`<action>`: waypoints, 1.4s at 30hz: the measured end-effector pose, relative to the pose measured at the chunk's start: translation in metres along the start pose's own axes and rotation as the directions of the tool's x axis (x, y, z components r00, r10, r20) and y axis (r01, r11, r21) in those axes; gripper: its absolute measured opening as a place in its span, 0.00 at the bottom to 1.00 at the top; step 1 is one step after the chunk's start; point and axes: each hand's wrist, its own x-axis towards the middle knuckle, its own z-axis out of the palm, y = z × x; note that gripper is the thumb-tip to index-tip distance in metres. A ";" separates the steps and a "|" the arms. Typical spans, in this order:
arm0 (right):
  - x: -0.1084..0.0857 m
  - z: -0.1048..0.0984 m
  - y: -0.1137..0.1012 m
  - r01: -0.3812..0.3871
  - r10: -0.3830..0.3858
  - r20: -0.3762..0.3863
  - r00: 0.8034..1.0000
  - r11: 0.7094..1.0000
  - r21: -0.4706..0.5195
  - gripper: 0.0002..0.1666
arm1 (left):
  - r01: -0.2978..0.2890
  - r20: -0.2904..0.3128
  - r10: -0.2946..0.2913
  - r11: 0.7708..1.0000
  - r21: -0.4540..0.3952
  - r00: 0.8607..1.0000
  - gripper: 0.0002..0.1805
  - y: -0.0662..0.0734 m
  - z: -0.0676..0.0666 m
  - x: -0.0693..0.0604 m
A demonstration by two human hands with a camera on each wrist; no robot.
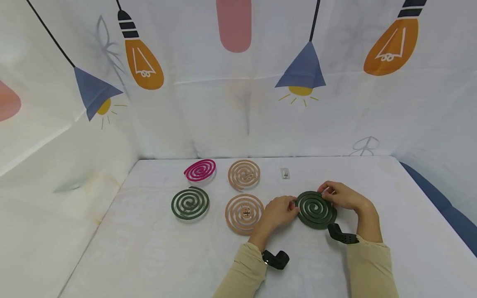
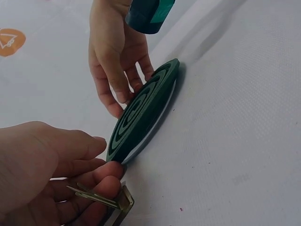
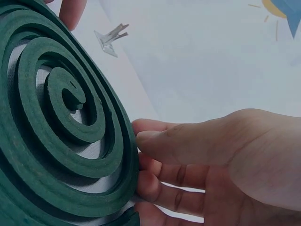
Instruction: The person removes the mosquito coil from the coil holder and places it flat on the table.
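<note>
In the head view a tightly wound dark green mosquito coil (image 1: 316,210) lies between both hands, slightly tilted in the left wrist view. My left hand (image 1: 278,212) pinches its left edge between thumb and fingers. A small brass-coloured metal stand (image 2: 123,203) shows against the lower fingers of that hand; I cannot tell whether they hold it. On the coil's upper right edge, my right hand (image 1: 344,196) grips with thumb and fingertips. The right wrist view shows this coil's spiral (image 3: 59,113) up close, with that thumb on its rim.
Left of the hands lie a pink coil (image 1: 200,170), a looser green coil (image 1: 190,203) and two tan coils, the upper (image 1: 244,174) and the lower (image 1: 232,212) near my left wrist. A small silver metal stand (image 1: 285,173) lies toward the back of the white table (image 1: 149,256).
</note>
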 end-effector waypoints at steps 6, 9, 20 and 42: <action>-0.001 0.000 0.000 -0.013 0.013 -0.004 1.000 1.000 -0.008 0.13 | 0.004 0.008 -0.004 1.000 0.000 1.000 0.17 0.000 0.000 0.000; -0.001 0.001 -0.001 -0.026 0.026 -0.004 1.000 1.000 -0.008 0.13 | 0.004 0.012 -0.004 1.000 0.009 1.000 0.18 0.000 0.001 0.001; 0.000 0.002 0.001 -0.035 0.035 -0.005 0.999 0.999 0.002 0.15 | 0.003 0.002 -0.003 1.000 -0.004 1.000 0.18 0.000 0.000 0.001; -0.001 0.004 -0.015 0.015 -0.021 -0.152 0.988 0.999 -0.042 0.19 | -0.043 -0.034 0.041 0.997 -0.064 0.999 0.17 -0.005 -0.015 -0.001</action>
